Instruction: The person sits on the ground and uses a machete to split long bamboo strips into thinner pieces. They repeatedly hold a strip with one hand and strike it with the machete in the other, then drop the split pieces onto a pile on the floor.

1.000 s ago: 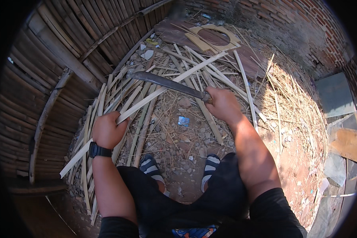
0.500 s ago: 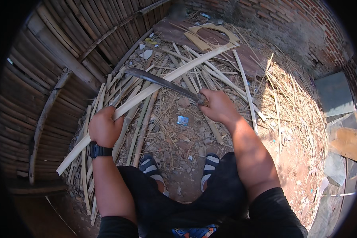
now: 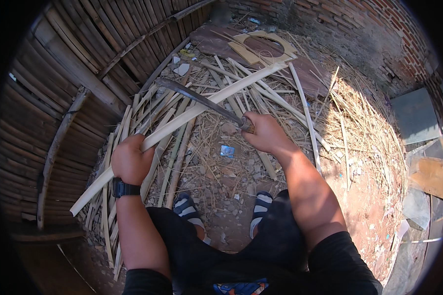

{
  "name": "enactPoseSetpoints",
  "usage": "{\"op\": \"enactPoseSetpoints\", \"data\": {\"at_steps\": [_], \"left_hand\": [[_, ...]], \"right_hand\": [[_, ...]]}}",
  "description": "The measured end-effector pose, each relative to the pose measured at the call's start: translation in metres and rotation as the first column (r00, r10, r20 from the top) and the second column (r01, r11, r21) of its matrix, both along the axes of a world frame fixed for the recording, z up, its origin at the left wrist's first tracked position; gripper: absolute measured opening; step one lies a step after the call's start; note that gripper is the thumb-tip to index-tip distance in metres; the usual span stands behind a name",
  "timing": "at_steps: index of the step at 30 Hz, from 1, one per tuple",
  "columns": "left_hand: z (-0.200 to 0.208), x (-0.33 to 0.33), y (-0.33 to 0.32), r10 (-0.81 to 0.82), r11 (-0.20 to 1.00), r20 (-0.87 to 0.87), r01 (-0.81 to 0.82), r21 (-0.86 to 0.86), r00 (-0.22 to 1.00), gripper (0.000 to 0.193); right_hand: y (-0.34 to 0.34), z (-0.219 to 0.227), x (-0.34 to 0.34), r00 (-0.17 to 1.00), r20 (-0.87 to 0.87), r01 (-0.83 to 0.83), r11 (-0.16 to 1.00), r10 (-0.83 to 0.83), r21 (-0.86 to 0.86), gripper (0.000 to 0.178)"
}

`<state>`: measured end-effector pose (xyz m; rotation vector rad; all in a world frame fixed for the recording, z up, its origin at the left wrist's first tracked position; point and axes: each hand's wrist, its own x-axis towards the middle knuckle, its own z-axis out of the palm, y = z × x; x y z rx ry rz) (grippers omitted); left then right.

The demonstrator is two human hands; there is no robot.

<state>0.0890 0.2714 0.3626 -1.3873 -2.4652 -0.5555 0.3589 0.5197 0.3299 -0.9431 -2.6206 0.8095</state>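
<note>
My left hand (image 3: 132, 158) is wrapped round a long, pale split-bamboo strip (image 3: 221, 91), which slants from the lower left up to the far right. A dark watch sits on that wrist. In my right hand (image 3: 267, 132) is the handle of a machete (image 3: 202, 100) with a long, dark, slightly curved blade. The blade crosses the strip beyond my left hand, its tip pointing to the far left. Contact between blade and strip looks likely, but I cannot tell how hard it presses. My fingers partly hide the handle.
Loose bamboo strips (image 3: 177, 152) and shavings (image 3: 364, 132) litter the ground. A bamboo wall (image 3: 59, 98) stands at the left, a brick wall (image 3: 349, 34) at the back right. A board with a round hole (image 3: 241, 49) lies far ahead. Grey panels (image 3: 416, 118) lean at right.
My right hand and the machete have shifted slightly left along the strip. The left hand has moved only a little, and the strip's far end sits slightly lower.
</note>
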Motion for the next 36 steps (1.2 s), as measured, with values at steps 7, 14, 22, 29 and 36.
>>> {"op": "enactPoseSetpoints", "data": {"at_steps": [7,14,22,29,36], "left_hand": [[0.003,-0.008,-0.008,0.010,0.999,-0.029,-0.009,0.037,1.000,0.020],[0.001,-0.002,-0.004,-0.019,1.000,0.024,0.019,0.006,1.000,0.020],[0.001,-0.004,-0.005,-0.016,0.999,-0.052,0.018,0.032,0.999,0.022],[-0.005,-0.005,-0.002,-0.033,0.999,-0.039,0.032,-0.026,0.999,0.021],[-0.003,0.005,0.003,-0.069,0.998,-0.057,0.069,-0.002,0.996,0.021]], "right_hand": [[0.069,-0.039,0.043,0.905,-0.221,0.361,0.931,-0.365,-0.057,0.048],[0.025,-0.003,0.024,0.972,-0.089,0.217,0.976,-0.219,-0.029,0.040],[0.065,-0.015,0.064,0.933,-0.030,0.359,0.932,-0.358,0.044,0.040],[0.031,0.014,0.046,0.976,0.168,0.129,0.989,-0.140,0.071,0.048],[0.070,-0.022,0.075,0.869,0.025,0.494,0.869,-0.494,-0.029,0.063]]}}
